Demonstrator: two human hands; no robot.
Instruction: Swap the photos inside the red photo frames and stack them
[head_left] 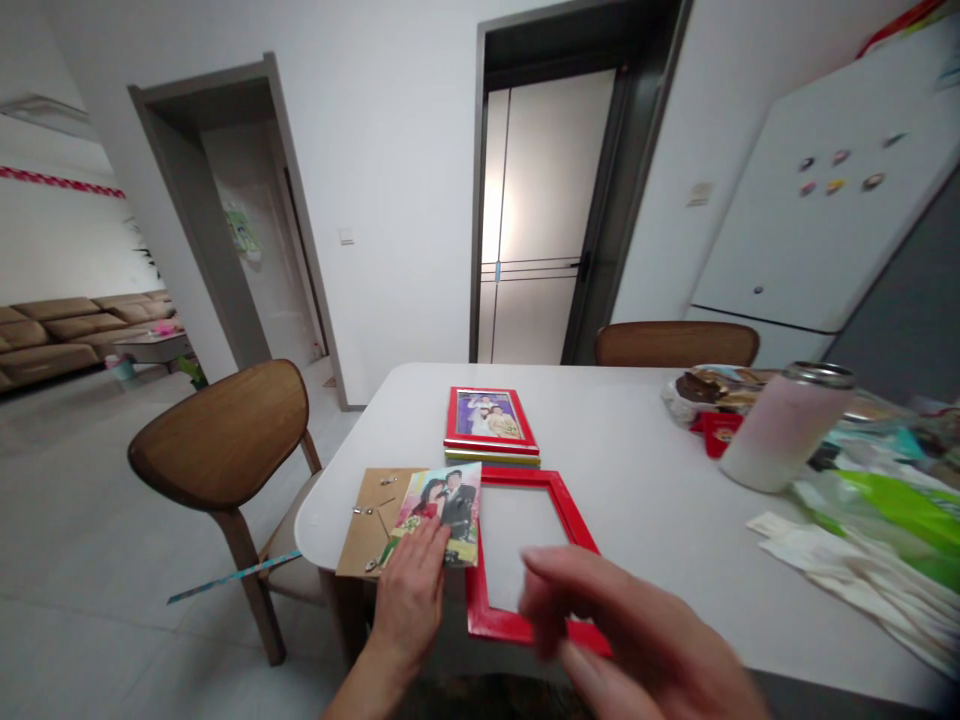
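A printed couple photo (pixel 461 500) lies slanted over a brown backing board (pixel 367 510) with metal clips, its right edge overlapping the left side of a red picture frame (pixel 566 505). My left hand (pixel 412 580) rests with its fingers flat on the photo. The red frame lies flat, and the white tabletop shows through its opening. Above the frame's lower right part hovers my right hand (pixel 645 640), blurred, with thumb and bent fingers apart and nothing visible between them. Farther back, a red framed photo (pixel 491 418) sits on top of another frame with a yellow-green edge (pixel 491 458).
On the white table's (pixel 637 480) right side stand a pink-white bottle (pixel 787 430), a red packet (pixel 721 435), green plastic bags (pixel 900 520) and white gloves (pixel 840 570). Wooden chairs are at the left (pixel 225 430) and far side (pixel 675 343).
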